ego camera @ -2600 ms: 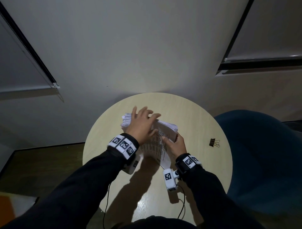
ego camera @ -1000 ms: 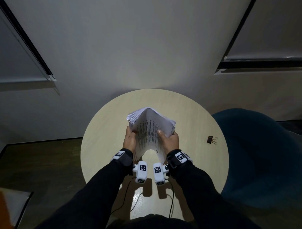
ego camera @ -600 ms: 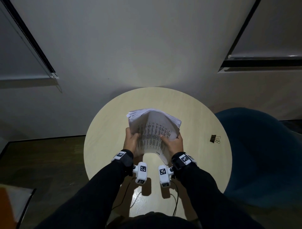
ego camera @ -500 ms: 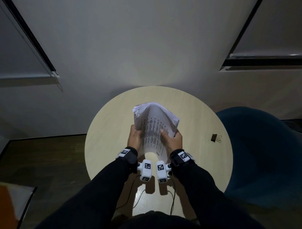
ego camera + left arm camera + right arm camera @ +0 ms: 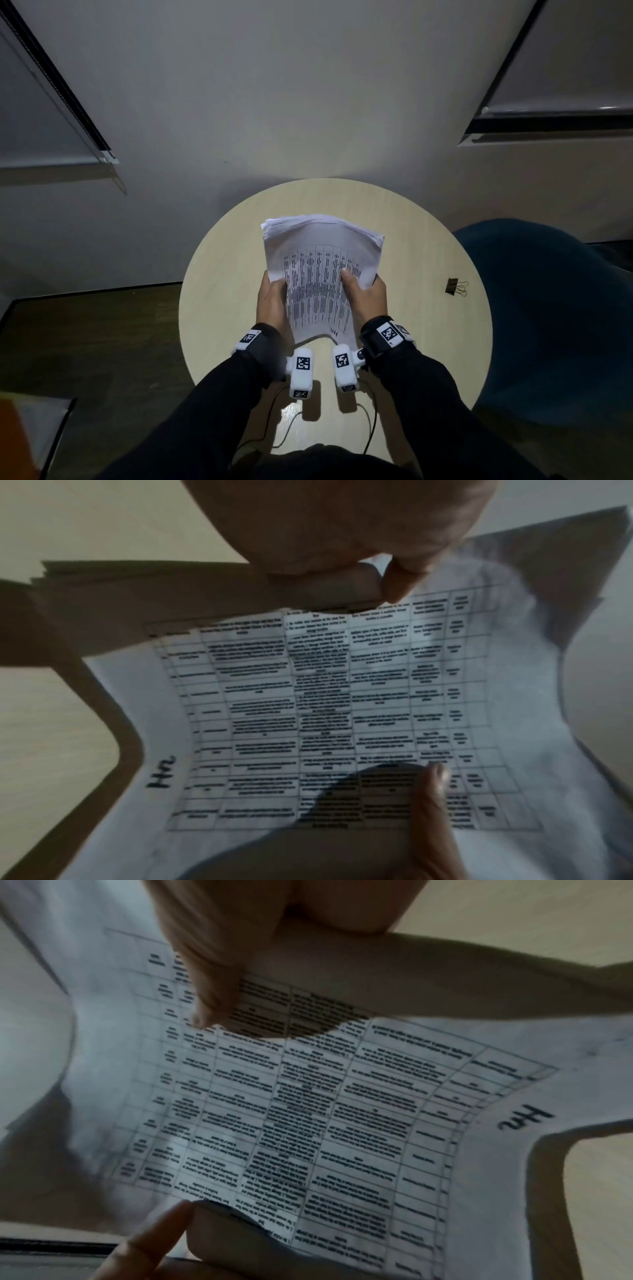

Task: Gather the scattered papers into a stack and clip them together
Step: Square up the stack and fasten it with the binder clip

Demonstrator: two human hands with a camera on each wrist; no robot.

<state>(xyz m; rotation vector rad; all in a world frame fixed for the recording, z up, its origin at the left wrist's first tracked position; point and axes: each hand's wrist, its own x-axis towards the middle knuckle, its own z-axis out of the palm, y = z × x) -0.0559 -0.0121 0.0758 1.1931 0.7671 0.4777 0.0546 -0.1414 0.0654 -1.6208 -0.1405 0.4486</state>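
A thick stack of white papers (image 5: 322,253), the top sheet printed with a table, is held up over the round table (image 5: 219,308). My left hand (image 5: 274,291) grips its left edge and my right hand (image 5: 359,287) grips its right edge, thumbs on the printed face. The stack bows upward between them, and its far edges are uneven. The left wrist view shows my left hand (image 5: 387,588) pinching the papers (image 5: 342,696). In the right wrist view my right hand (image 5: 219,996) has its thumb on the same sheet (image 5: 325,1110). A black binder clip (image 5: 455,287) lies at the table's right edge.
A dark blue chair (image 5: 555,308) stands close to the table on the right. A pale wall rises behind the table, and dark floor lies to the left. Camera cables trail over the table's near edge.
My left hand left the top of the stack and took its left edge. Both hands lifted and flexed the stack; over the last half second it has spread wider and flatter.
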